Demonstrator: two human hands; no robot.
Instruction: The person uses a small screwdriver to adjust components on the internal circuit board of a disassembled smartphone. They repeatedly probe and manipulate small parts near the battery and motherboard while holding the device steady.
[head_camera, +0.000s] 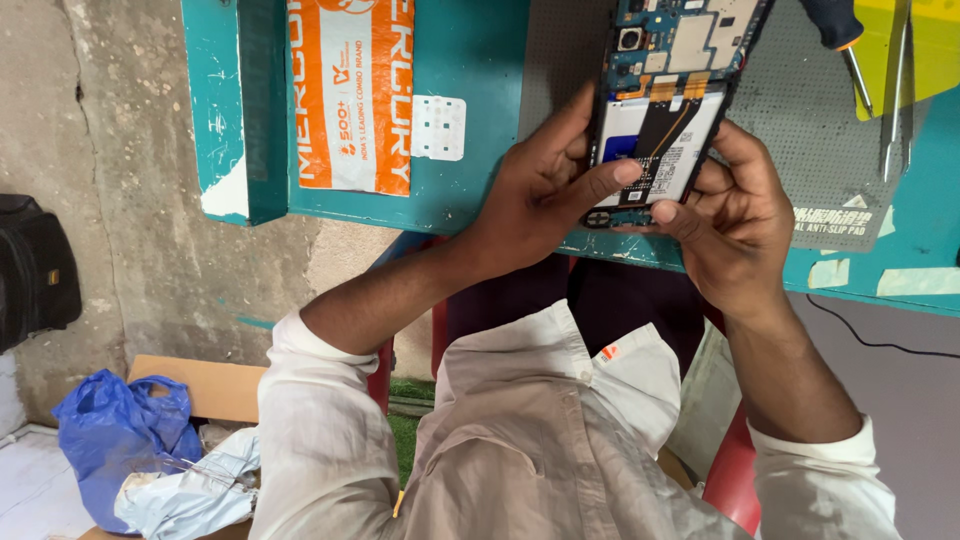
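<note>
— Where's the opened phone (668, 95)?

— At the near edge of the teal table (480, 100), on the grey mat (800, 130). Your left hand (545, 190) grips its left side, thumb across the battery.

— And your right hand (735, 225)?

— Curled around the phone's lower right corner. A screwdriver (845, 40) and tweezers (895, 90) lie well apart, toward the mat's far right corner.

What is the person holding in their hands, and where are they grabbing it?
An opened phone with its back cover off. The left hand grips its lower left edge, thumb across the battery; the right hand holds the lower right edge and bottom corner.
</note>
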